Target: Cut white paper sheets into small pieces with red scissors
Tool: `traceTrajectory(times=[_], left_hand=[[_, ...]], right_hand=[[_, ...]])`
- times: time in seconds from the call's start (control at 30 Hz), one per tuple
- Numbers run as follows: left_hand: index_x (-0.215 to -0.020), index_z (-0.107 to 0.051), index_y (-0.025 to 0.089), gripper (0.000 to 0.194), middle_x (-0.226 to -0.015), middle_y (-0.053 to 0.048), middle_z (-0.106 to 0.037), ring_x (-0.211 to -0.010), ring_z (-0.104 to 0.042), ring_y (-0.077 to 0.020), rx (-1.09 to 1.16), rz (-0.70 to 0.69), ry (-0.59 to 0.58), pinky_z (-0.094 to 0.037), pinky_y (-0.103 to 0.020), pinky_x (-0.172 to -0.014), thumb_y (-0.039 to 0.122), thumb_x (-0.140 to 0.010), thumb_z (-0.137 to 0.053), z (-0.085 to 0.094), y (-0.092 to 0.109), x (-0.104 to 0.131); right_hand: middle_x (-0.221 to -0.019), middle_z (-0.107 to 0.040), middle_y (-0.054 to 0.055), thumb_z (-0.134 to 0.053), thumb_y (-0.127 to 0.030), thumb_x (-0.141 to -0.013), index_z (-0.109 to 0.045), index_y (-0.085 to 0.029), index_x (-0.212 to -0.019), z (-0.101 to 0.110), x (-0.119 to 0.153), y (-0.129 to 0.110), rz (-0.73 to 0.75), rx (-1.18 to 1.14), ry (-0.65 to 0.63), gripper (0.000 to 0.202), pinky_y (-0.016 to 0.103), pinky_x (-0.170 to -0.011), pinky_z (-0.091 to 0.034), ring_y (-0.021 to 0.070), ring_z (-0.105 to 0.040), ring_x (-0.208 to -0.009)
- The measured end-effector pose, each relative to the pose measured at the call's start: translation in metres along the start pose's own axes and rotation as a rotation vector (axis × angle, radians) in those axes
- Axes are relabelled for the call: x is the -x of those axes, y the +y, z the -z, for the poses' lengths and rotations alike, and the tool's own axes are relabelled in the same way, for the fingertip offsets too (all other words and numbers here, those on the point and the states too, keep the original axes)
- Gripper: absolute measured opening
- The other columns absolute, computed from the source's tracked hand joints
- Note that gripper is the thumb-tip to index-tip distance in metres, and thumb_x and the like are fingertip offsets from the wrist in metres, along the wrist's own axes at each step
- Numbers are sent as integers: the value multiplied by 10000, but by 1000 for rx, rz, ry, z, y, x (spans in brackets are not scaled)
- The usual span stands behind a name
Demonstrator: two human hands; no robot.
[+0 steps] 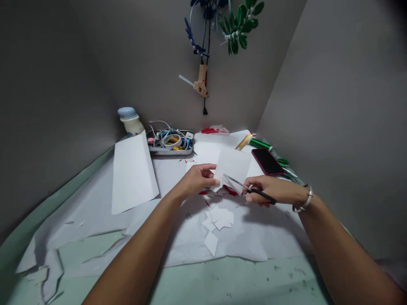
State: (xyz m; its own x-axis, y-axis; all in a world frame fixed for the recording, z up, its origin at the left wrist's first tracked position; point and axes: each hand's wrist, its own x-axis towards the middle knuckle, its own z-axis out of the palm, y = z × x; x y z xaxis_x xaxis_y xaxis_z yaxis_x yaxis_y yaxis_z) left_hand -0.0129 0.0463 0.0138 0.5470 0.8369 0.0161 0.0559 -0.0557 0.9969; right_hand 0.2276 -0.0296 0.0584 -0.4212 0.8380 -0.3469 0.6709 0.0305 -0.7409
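Observation:
My left hand (202, 177) pinches the left edge of a white sheet of paper (235, 163) between thumb and fingers. From the right, my right hand (265, 189) grips the black handles of a pair of scissors (233, 180). The scissor blades point left and lie at the lower part of the sheet, where a notch shows. Whether the blades are closed on the paper I cannot tell. Below the sheet lie several small cut white paper pieces (222, 218), some overlapping. Red scraps (230, 190) show just under the sheet's lower edge.
A folded white sheet (133, 178) lies to the left. Behind it are a bottle with a blue cap (129, 118) and a metal tray (173, 151) of cables and tape. A phone (267, 162) and green rolls (260, 144) lie right. A glue gun (201, 82) hangs on the wall.

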Motion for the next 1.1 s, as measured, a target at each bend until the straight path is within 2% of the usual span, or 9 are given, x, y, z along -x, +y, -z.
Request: traceTrajectory(times=[0.13,0.37,0.7,0.93,1.1], left_hand=[[-1050,-675,202,433,-661,0,-596,-566,-525,-120,-18,-24,-82,-401,-268,-570,208,-619,-719,-4,1,2],[-1050,-674,192,455,-648,-9,-597,-552,-515,-122,16,-13,-25,-388,-261,-543,193,-599,-733,-5,0,1],[-1191,-604,181,539,-654,9,-567,-561,-463,-96,-34,-12,-94,-352,-252,-558,206,-661,-705,-2,-2,1],[-1200,-604,188,545,-707,-5,-600,-592,-479,-103,-56,-26,-112,-359,-248,-576,210,-662,-692,-1,-2,0],[-1146,-644,177,508,-675,-9,-615,-586,-487,-112,-81,-4,-105,-347,-238,-548,212,-641,-692,-2,2,2]], right_hand=[[-583,-585,-10,-632,-514,-748,-613,-163,-923,5,6,0,-24,24,-29,392,212,-458,-362,113,-512,-488],[-586,-592,0,-633,-517,-744,-625,-162,-915,6,7,3,-37,-9,-71,394,213,-453,-372,116,-522,-483],[-693,-637,25,-634,-569,-714,-698,-153,-927,3,1,-5,-16,-19,-26,472,216,-517,-394,113,-534,-545],[-628,-584,-4,-668,-559,-687,-700,-196,-1051,-2,-4,-1,14,14,58,515,218,-469,-333,99,-463,-496],[-568,-518,-26,-680,-543,-688,-703,-216,-1032,-3,-9,7,45,11,79,475,219,-453,-292,97,-434,-488]])
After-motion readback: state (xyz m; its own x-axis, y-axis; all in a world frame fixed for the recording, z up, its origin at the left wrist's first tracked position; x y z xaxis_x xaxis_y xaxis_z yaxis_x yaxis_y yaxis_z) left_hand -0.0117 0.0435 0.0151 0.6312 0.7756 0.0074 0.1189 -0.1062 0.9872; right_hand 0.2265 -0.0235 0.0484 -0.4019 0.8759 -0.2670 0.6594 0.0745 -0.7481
